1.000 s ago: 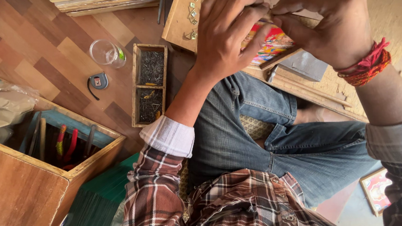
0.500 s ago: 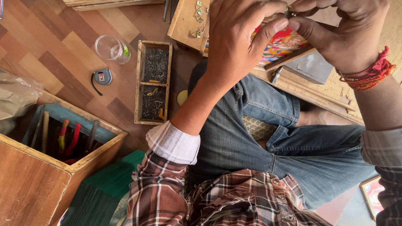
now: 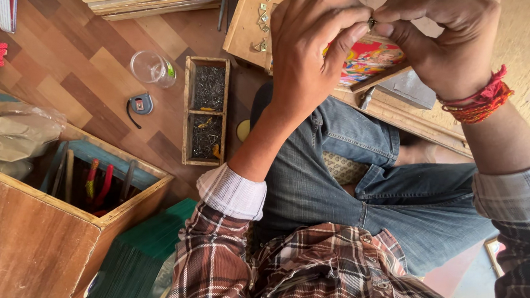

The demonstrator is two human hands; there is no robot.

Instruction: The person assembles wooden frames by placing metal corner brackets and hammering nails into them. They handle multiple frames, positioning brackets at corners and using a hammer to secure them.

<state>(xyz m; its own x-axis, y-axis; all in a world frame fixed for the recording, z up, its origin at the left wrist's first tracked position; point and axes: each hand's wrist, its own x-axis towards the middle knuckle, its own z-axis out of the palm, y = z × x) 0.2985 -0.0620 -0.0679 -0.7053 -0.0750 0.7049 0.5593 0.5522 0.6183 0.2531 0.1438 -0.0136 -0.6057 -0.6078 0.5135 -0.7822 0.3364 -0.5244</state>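
Above the lap, a tiny metal piece (image 3: 371, 23) is pinched between the fingertips of the left hand (image 3: 312, 47) and the right hand (image 3: 447, 34), both sets of fingers closed on it. Just beneath, a colourful framed picture (image 3: 366, 60) is seen resting on the knees. Farther off, a divided wooden tray (image 3: 204, 109) of small nails is set on the floor, beside a clear plastic cup (image 3: 151, 67)

Nail tray (image 3: 204, 109), toolbox (image 3: 57, 214) (wooden)
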